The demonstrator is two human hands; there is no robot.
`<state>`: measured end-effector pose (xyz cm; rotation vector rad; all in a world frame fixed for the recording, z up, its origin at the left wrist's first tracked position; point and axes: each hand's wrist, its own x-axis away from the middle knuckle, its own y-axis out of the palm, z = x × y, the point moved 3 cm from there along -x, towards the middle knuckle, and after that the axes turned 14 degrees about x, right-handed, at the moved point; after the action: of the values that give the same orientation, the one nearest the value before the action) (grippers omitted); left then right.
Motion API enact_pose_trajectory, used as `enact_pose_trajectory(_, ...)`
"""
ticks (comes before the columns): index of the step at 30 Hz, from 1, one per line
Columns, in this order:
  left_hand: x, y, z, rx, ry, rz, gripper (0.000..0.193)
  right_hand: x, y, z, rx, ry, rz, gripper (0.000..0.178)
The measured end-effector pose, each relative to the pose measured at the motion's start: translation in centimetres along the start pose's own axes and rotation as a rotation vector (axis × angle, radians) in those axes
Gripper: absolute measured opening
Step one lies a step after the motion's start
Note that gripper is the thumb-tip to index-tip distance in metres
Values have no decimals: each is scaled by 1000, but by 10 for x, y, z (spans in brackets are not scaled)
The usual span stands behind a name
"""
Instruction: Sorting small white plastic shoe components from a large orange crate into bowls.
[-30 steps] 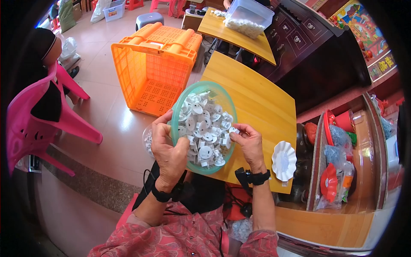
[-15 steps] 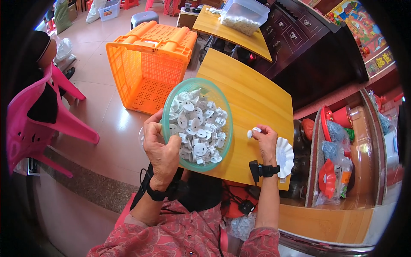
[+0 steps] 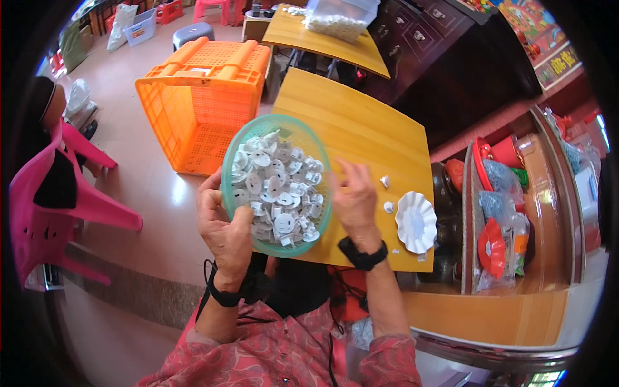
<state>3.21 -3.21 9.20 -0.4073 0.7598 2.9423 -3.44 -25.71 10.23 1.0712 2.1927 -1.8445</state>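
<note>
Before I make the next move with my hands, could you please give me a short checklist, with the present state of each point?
1. Left hand grips the rim of the green basket: ok.
2. White pieces are heaped inside the basket: ok.
3. Right hand holds no piece: cannot tell, it is blurred beside the basket's right rim.
4. Two loose pieces lie apart from each other on the yellow table: ok.
5. Fluted white dish is away from both hands: ok.
6. Basket's underside is supported: cannot tell, hidden.
</note>
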Motion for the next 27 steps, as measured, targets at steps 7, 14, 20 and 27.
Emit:
enact_pose_trajectory(7, 1, 3, 7, -44, 35, -44, 16, 2, 28, -19, -54, -32, -129, 41)
enact_pose_trajectory(14, 2, 2, 8, -87, 80, -78, 16, 0, 34, -11, -177, 48, -154, 40)
enact_pose_trajectory(20, 3, 1, 7, -129, 89, -104, 17, 0, 32, -4, -225, 95, -121, 34)
enact_pose_trajectory(27, 2, -4, 7, -126, 102, -43, 17, 10, 15, 38, -889, 453, -227, 36)
